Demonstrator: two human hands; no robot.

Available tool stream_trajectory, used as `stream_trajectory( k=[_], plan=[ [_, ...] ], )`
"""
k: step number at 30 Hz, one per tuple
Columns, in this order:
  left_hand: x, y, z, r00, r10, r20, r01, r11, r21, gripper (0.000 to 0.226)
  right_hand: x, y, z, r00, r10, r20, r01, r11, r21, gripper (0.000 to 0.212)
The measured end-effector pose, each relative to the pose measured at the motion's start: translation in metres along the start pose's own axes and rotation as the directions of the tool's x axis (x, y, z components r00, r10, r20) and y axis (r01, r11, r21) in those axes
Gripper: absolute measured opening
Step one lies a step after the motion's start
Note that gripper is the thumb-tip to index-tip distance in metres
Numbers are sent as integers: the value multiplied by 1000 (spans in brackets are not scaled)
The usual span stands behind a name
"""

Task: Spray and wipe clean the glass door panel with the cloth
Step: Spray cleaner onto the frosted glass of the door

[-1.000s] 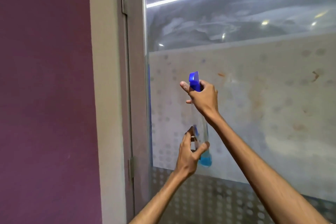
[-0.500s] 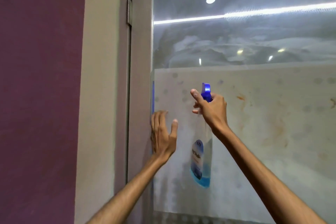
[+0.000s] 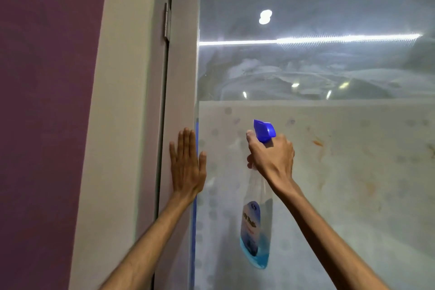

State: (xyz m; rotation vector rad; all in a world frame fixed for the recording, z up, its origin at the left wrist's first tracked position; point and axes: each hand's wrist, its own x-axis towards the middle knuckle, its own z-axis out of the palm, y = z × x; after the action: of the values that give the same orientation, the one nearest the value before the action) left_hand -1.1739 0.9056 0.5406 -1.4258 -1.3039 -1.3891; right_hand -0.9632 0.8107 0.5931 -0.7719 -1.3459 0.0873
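Note:
The glass door panel (image 3: 341, 172) fills the right side, clear and smeared above, frosted with faint dots and orange-brown stains below. My right hand (image 3: 273, 158) grips the neck of a clear spray bottle (image 3: 255, 231) with a blue trigger head, a blue label and a little blue liquid at the bottom. The nozzle points left and up, close to the glass. My left hand (image 3: 187, 165) lies flat with fingers together against the grey door frame (image 3: 183, 77), at the glass edge. No cloth is in view.
A purple wall (image 3: 47, 125) and a pale door jamb (image 3: 122, 125) stand to the left. A hinge (image 3: 167, 20) sits high on the frame. Ceiling lights reflect in the upper glass.
My left hand let go of the bottle's base, moved up and left, and now rests flat on the frame. My view tilted upward; the right hand keeps the bottle raised.

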Motion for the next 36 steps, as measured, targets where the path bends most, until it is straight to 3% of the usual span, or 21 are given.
stream_trajectory(
  k=[2,8,19,24,36],
  plan=[
    [0,-1,2,1000,11,-14,-11,1000,1,65,-2,2,0,1000,-1,-3,1,999,50,44],
    [0,-3,5,999,22,-23,-21,1000,20,64,0,8,-4,999,49,-8,-50,997,-59,37],
    [-10,5,7,1000,-10,-17,11,1000,12,69,-9,32,-39,973,229,40,-231,972,38,32],
    [-26,43,13,1000,13,-19,-13,1000,-9,73,0,43,-71,954,298,29,-299,954,20,30],
    [-62,157,39,977,198,76,-189,976,-111,71,23,78,-133,958,283,-41,-284,958,-36,38]
  ],
)
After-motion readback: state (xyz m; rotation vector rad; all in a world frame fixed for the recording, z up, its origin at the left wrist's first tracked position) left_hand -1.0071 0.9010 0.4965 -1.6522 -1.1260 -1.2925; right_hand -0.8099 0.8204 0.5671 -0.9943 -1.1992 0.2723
